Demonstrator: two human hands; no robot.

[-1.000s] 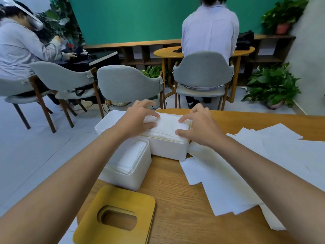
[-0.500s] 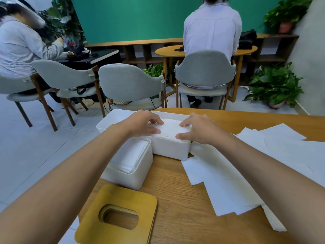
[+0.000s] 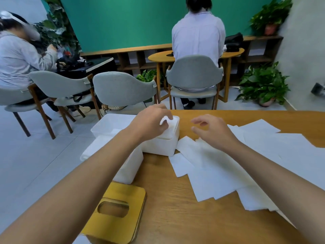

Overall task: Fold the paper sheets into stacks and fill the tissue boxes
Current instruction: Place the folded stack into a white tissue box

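A white tissue box stands at the table's left, filled with a folded paper stack. My left hand lies over the stack, and its fingertips pinch up a small fold of the top sheet. My right hand hovers to the right of the box with loosely spread fingers, holding nothing, above the loose paper sheets. A second white box with paper inside sits nearer, mostly hidden by my left forearm. An empty white box stands behind it at the table's edge.
A yellow wooden lid with an oval slot lies at the near left. More white sheets spread over the wooden table to the right. Grey chairs, two seated people and potted plants are beyond the table.
My right hand has come off the stack and moved right, above the loose sheets. My left hand has slid right across the stack's top and now pinches up the top sheet.
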